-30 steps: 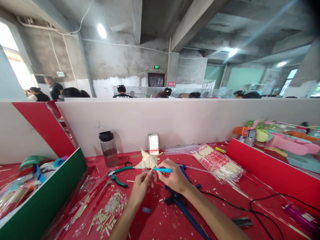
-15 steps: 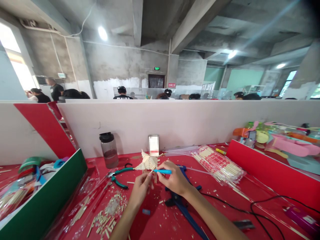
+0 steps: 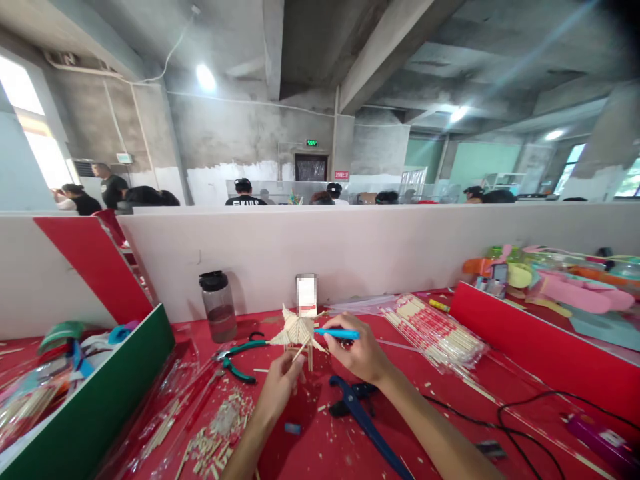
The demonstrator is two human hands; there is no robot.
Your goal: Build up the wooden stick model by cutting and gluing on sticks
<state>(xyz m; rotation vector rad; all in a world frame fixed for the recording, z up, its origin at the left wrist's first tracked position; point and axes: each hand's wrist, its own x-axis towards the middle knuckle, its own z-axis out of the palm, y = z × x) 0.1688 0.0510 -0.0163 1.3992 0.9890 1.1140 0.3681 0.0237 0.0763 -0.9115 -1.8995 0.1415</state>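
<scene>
Nearest, on the red surface (image 3: 310,460), a litter of wood scraps (image 3: 215,427) lies in front and to the left of the wooden star (image 3: 297,329), while a blue-handled cutter (image 3: 367,423) lies in front and to its right. Just in front of the star, the left hand (image 3: 285,377) pinches a thin stick (image 3: 299,353) between thumb and fingers, the stick slanting up toward the star's face. The right hand (image 3: 357,353), just right of the star, grips a blue pen-like tool (image 3: 340,333) with its tip pointing at the star's right side; whether the tip touches cannot be told. The star itself stands raised on thin stick legs. Teal-handled pliers (image 3: 245,347) lie open to its left. Well to its right is a wrapped bundle of sticks (image 3: 440,327). Farther back, a dark-lidded bottle (image 3: 219,307) stands to the star's left and a phone (image 3: 307,295) stands upright right behind it. Beyond the star runs a white partition (image 3: 380,247), with several people (image 3: 245,193) past it.
</scene>
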